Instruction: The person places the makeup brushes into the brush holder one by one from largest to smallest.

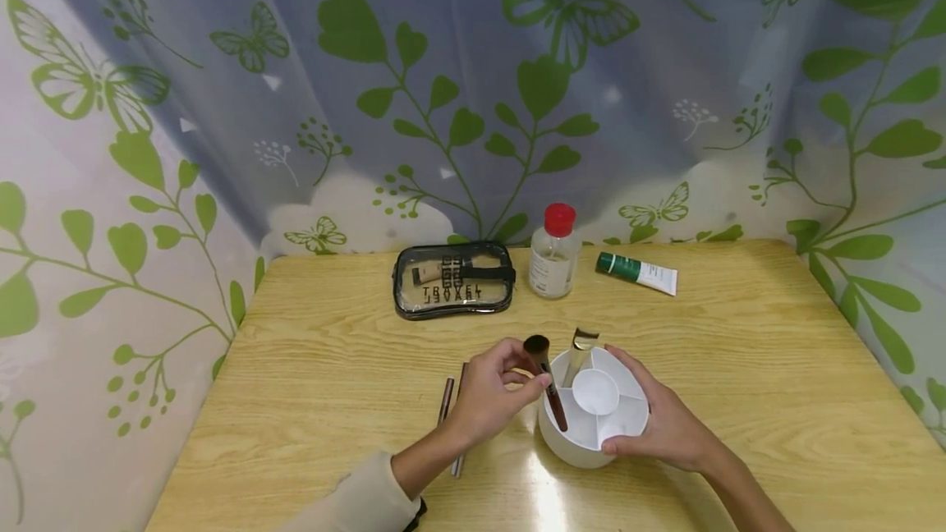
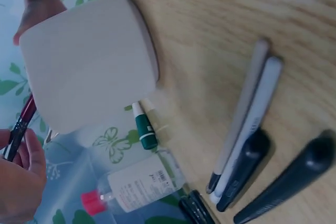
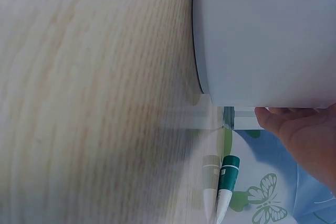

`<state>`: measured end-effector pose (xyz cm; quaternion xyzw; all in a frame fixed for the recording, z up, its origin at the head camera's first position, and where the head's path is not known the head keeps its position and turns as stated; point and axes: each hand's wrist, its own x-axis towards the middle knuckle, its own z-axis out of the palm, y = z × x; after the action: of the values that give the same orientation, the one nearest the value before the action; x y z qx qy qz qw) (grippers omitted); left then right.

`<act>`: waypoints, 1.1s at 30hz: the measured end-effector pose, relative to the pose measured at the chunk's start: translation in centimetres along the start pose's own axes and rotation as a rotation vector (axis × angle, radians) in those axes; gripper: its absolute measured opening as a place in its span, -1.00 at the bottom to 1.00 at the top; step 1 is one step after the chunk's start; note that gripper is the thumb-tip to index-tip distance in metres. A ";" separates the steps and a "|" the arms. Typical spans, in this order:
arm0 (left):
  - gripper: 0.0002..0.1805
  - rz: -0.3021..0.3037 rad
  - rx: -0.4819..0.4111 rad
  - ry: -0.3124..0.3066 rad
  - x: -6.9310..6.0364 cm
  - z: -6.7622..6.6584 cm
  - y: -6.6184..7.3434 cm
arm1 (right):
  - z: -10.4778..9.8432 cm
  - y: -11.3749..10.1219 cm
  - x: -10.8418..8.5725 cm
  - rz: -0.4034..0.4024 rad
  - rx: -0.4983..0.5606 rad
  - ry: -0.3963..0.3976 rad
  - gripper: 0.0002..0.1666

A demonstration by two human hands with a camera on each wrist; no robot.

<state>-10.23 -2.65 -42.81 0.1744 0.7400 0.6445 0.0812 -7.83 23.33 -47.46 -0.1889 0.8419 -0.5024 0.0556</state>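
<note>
My left hand (image 1: 491, 392) pinches a makeup brush (image 1: 557, 410) between thumb and fingers. Its dark bristles point up, and the reddish-brown handle reaches down over the left part of a round white divided organizer (image 1: 575, 456). My right hand (image 1: 668, 425) grips the organizer's right side, thumb at the near rim and fingers round the far side. A slim item with a shiny gold flat end (image 1: 584, 340) stands tilted in a rear compartment; its kind is unclear. In the left wrist view, the organizer's wall (image 2: 89, 66) hides the brush handle's (image 2: 27, 109) end.
Behind stand a clear travel pouch (image 1: 452, 302), a red-capped bottle (image 1: 553, 265) and a green-and-white tube (image 1: 637, 272). Two slim pencils (image 1: 447, 401) lie by my left forearm. The left wrist view shows dark-handled items (image 2: 289, 182) beside them. A patterned curtain (image 1: 458, 105) hangs behind the table.
</note>
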 end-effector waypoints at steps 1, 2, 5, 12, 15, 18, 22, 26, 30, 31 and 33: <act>-0.71 -0.001 0.014 -0.003 0.0 0.0 -0.1 | 0.0 0.0 0.0 0.001 -0.001 0.000 0.35; -0.72 0.003 0.028 -0.008 -0.1 0.0 -0.2 | 0.0 0.0 0.0 0.003 -0.002 0.000 0.35; -0.74 0.013 0.093 -0.024 -0.2 0.0 -0.6 | 0.0 0.1 0.0 0.013 -0.004 -0.004 0.35; -0.77 0.029 0.251 -0.030 -0.4 0.0 -1.3 | 0.0 0.1 0.0 0.022 0.013 -0.010 0.35; -0.76 0.028 0.294 -0.035 -0.5 0.1 -1.5 | 0.0 0.1 0.0 0.025 0.020 -0.011 0.35; -0.77 0.047 0.340 -0.037 -0.5 0.2 -1.7 | 0.0 0.1 0.0 0.029 0.022 -0.010 0.35; -0.77 0.068 0.384 -0.049 -0.6 0.3 -1.8 | 0.1 0.0 0.0 0.040 0.007 -0.006 0.35; -0.75 0.058 0.392 -0.065 -0.6 0.5 -2.1 | 0.1 0.0 -0.1 0.058 -0.027 0.001 0.35; -0.73 0.063 0.386 -0.058 -0.6 0.6 -2.3 | 0.2 -0.1 -0.2 0.062 -0.074 0.021 0.36; -0.72 0.065 0.378 -0.057 -0.5 0.5 -2.3 | 0.2 -0.2 -0.2 0.060 -0.086 0.027 0.37; -0.70 0.063 0.358 -0.056 -0.5 0.5 -2.4 | 0.4 -0.3 -0.4 0.058 -0.112 0.044 0.38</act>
<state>-9.97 -2.66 -45.27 0.2269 0.8346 0.4995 0.0493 -7.31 23.03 -47.38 -0.1561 0.8747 -0.4570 0.0408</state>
